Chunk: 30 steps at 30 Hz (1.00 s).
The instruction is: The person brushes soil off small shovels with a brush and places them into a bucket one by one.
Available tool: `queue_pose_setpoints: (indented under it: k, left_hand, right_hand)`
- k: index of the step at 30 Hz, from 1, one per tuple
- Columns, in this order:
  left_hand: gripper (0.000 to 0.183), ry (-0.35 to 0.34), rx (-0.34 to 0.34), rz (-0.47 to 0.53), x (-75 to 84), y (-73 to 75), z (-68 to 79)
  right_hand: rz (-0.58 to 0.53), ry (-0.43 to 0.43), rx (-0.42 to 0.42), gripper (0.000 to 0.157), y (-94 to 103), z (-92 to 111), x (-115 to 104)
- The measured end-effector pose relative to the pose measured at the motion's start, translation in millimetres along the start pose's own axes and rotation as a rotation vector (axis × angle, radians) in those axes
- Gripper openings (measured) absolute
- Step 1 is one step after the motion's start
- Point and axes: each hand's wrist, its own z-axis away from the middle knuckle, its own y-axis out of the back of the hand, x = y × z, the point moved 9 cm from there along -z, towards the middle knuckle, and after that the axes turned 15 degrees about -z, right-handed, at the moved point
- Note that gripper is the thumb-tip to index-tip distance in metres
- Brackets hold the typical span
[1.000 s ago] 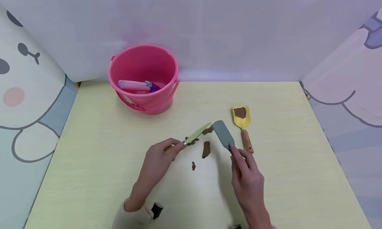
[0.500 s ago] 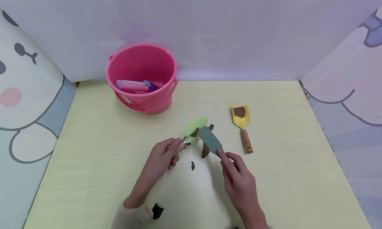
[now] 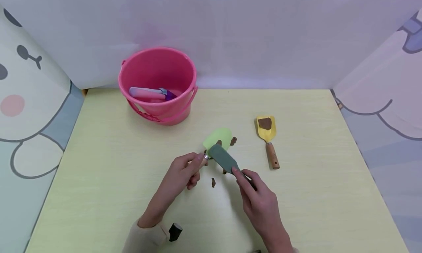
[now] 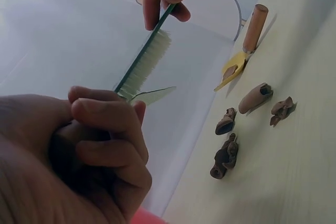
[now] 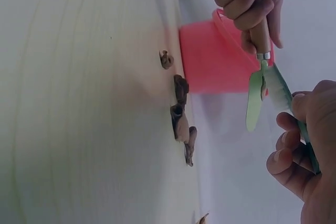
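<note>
Counter [image 3: 329,194]: far edge meets a pale wall [image 3: 263,40]; both side edges well apart from the left hand [image 3: 182,174] and the right hand [image 3: 262,200], with surface for moving to either side.
Bucket [image 3: 176,115]: pink, upright near the far edge, beyond the left hand; a pink and purple tool [image 3: 148,94] leans inside.
Right hand: fingers narrow, pinching the brush [image 3: 224,157], index laid along its back.
Left hand: fingers curled round the wooden handle of the trowel [image 3: 224,133].
Scoop [image 3: 268,135]: yellow, lying on the counter beyond the right hand, handle toward the person, one bit [image 3: 265,123] in its bowl.
Trowel: light green, raised off the counter between the hands, a bit on its blade.
Brush: grey-green, slanting across the trowel's base, pale bristles toward the blade; contact cannot be told.
Loose bits [image 3: 233,140]: brown, four on the counter below and around the tools, two partly hidden in the head view.
</note>
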Motion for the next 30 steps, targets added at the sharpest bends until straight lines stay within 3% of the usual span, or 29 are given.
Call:
queue_pose_setpoints:
  k: [4, 14, 20, 26, 27, 30]
  left_hand:
    - [0.045, 0.01, -0.022, 0.013, -0.7, -1.5, -0.1]
    - [0.046, -0.005, -0.047, -0.013, 2.6, -3.9, 2.2]
    - [0.047, -0.012, -0.06, -0.011, 2.8, -5.6, 3.0]
    - [0.047, -0.023, -0.059, -0.012, 3.3, -3.5, 5.0]
    - [0.047, -0.026, -0.057, -0.012, 3.3, -3.1, 5.3]
    - [0.047, -0.027, -0.051, -0.01, 2.8, -2.3, 5.7]
  right_hand:
    - [0.036, -0.005, -0.027, 0.04, 1.5, -0.6, 1.5]
    - [0.078, -0.013, 0.033, 0.043, 7.8, 0.4, 6.8]
    - [0.088, -0.027, 0.05, 0.037, 10.0, 0.8, 5.1]
    - [0.114, -0.069, 0.066, 0.075, 16.5, -0.4, 7.3]
    - [0.111, -0.072, 0.065, 0.072, 17.1, -0.3, 7.6]
    - [0.089, -0.046, 0.059, 0.044, 15.4, 0.1, 5.2]
